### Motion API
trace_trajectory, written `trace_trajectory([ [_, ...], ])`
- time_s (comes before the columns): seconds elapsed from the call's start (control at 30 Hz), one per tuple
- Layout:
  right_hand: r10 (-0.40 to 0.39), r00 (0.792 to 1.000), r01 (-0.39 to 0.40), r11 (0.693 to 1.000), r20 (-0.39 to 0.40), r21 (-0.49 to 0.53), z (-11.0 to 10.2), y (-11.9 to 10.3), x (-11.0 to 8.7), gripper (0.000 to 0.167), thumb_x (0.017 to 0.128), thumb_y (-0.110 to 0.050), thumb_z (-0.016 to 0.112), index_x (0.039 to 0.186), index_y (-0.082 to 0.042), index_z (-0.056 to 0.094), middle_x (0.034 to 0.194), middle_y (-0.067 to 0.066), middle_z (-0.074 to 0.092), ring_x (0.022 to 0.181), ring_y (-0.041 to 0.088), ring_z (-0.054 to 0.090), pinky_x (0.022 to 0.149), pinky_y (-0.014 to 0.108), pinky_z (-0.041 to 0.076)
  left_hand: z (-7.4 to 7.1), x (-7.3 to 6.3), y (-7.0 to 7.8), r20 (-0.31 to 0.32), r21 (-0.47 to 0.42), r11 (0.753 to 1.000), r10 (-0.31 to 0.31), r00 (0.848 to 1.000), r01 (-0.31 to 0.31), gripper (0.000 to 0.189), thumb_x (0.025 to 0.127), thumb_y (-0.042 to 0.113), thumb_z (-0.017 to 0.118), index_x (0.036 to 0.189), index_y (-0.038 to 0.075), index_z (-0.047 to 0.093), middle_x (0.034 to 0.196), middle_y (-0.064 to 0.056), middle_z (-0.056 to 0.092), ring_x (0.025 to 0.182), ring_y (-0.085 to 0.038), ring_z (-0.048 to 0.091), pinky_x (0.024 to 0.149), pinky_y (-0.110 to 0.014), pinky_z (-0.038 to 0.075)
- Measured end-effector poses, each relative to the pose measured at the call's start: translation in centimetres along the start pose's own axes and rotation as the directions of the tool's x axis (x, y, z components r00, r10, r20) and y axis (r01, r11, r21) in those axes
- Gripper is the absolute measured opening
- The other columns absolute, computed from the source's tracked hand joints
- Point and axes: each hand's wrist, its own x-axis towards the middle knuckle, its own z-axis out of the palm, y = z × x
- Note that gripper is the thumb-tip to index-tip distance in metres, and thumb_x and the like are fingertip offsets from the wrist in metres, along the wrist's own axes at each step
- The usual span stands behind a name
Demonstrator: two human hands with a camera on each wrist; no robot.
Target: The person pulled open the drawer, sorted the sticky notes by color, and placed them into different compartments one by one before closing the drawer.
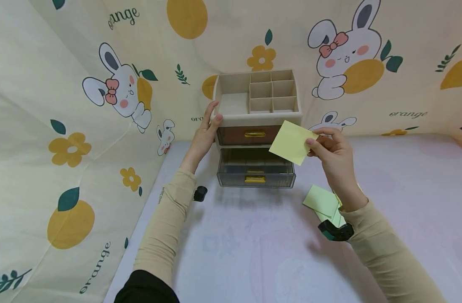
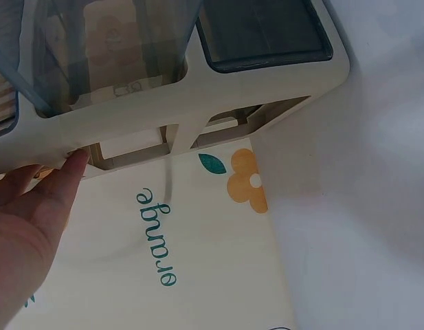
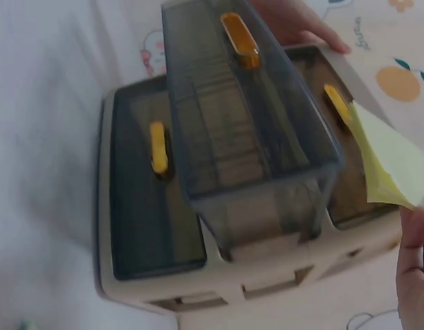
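A white desktop organizer (image 1: 231, 120) stands against the patterned backdrop. Its smoky clear middle drawer (image 1: 231, 180) is pulled out, while the brown-looking top drawer (image 1: 232, 135) is closed. At the organizer's upper left, my left hand (image 1: 201, 141) steadies it, thumb on the front edge and fingers along the side; the left wrist view shows the fingertips touching the frame. Between thumb and fingers, my right hand (image 1: 335, 162) pinches a pale yellow sticky note (image 1: 289, 143), held up in front of the organizer's right side. That note (image 3: 394, 158) overlaps the top drawer in the right wrist view.
Several light green sticky notes (image 1: 322, 200) lie on the pale tabletop (image 1: 253, 252), partly under the right forearm. Small compartments (image 1: 261, 89) divide the organizer's top. Black wrist devices (image 1: 335, 231) sit below both hands. The rabbit-and-orange backdrop (image 1: 125, 105) rises behind and at the left.
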Motion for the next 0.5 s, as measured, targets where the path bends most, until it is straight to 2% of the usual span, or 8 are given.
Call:
trace_trajectory([
  [0.2,-0.005,0.999,0.006,1.000,0.052,-0.021,1.3,0.6,-0.2,0.019,0.085,0.004,0.062,0.102,-0.006,0.064,0.081,-0.002,0.065,0.067,0.008,0.062,0.062,0.019,0.053,0.0,-0.2,0.2,0.000,-0.005,1.000,0.005,1.000,-0.005,0.073,0.064,0.090,0.032,0.131,0.066,0.016,0.157,0.012,0.012,0.141,-0.030,0.025,0.096,-0.058,0.040],
  [0.33,0.009,0.996,0.002,0.991,0.084,-0.134,2.1,0.8,-0.3,0.015,0.086,-0.001,0.064,0.101,-0.004,0.065,0.086,-0.002,0.060,0.065,0.006,0.063,0.065,0.018,0.054,0.0,-0.2,0.2,-0.001,-0.004,1.000,0.010,1.000,-0.010,0.077,0.065,0.090,0.032,0.134,0.063,0.015,0.157,0.011,0.012,0.141,-0.031,0.025,0.096,-0.059,0.039],
  [0.5,0.014,0.991,0.027,0.954,0.133,-0.297,2.9,0.9,-0.3,0.019,0.086,-0.005,0.066,0.102,0.005,0.063,0.087,-0.002,0.057,0.065,0.005,0.063,0.066,0.018,0.054,0.0,-0.2,0.1,0.000,-0.003,1.000,0.016,1.000,-0.016,0.077,0.066,0.089,0.032,0.136,0.062,0.015,0.157,0.011,0.012,0.141,-0.032,0.025,0.096,-0.059,0.039],
])
